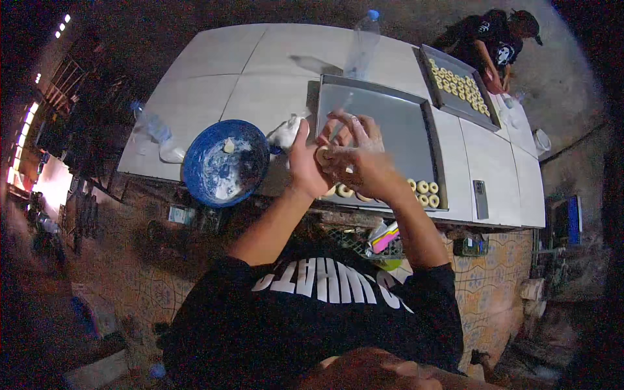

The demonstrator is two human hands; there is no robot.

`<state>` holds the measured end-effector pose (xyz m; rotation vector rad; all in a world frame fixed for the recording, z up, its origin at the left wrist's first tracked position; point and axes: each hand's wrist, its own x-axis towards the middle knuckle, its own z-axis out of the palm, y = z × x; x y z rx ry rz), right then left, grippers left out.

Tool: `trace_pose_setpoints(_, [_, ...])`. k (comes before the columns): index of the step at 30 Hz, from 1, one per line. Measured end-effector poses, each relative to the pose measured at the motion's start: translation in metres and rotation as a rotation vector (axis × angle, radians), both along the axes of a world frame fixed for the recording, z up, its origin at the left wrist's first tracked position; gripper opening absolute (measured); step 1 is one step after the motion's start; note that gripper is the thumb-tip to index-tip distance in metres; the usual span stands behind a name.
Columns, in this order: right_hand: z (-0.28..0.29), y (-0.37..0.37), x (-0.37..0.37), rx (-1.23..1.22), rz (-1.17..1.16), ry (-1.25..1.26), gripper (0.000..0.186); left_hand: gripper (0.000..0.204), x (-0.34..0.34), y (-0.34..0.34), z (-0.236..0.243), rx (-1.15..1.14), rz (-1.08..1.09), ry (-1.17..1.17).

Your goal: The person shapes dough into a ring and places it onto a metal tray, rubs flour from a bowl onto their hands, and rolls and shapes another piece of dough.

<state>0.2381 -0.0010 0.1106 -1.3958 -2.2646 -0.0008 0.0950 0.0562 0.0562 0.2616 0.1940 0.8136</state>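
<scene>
My left hand [305,162] is cupped with its thumb raised, and a small round of pale dough [323,156] rests against its fingers. Floury fingers of my right hand [363,151] curl over the same dough and press on it from the right. Both hands are above the left side of a large metal tray [390,107]. Rings of dough [424,187] sit along the tray's near edge, partly hidden by my hands and right forearm. Left of my hands is a blue bowl [192,170] with white flour and a small dough lump [229,145] in it.
A white bag [286,133] lies between bowl and tray. Clear plastic bottles stand at the back [364,45] and lie at the left [155,130]. A phone [480,199] is at the right edge. Beyond, a person [497,45] leans by another tray [448,58] of dough rings.
</scene>
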Motion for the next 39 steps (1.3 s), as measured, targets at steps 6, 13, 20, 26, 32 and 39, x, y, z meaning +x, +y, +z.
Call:
trace_pose_setpoints(6, [0.004, 0.002, 0.008, -0.045, 0.074, 0.075, 0.035, 0.073, -0.003, 0.006, -0.006, 0.012, -0.08, -0.133])
trace_pose_setpoints(13, [0.008, -0.002, -0.002, -0.009, 0.068, 0.071, 0.044, 0.076, 0.002, 0.005, 0.003, 0.139, 0.095, -0.109])
trace_pose_setpoints(20, [0.008, -0.004, -0.004, 0.099, -0.012, 0.034, 0.046, 0.077, 0.002, 0.008, 0.0, 0.131, 0.075, -0.169])
trace_pose_setpoints(26, [0.007, -0.003, 0.0, 0.114, 0.025, 0.004, 0.052, 0.075, 0.004, 0.011, -0.01, -0.068, 0.035, -0.209])
trace_pose_setpoints(32, [0.007, -0.004, -0.001, 0.095, 0.005, -0.09, 0.052, 0.081, 0.0, 0.008, -0.002, -0.005, -0.079, -0.356])
trace_pose_setpoints(39, [-0.009, -0.001, 0.003, 0.052, -0.014, -0.001, 0.024, 0.068, -0.007, 0.009, -0.018, 0.025, -0.163, -0.38])
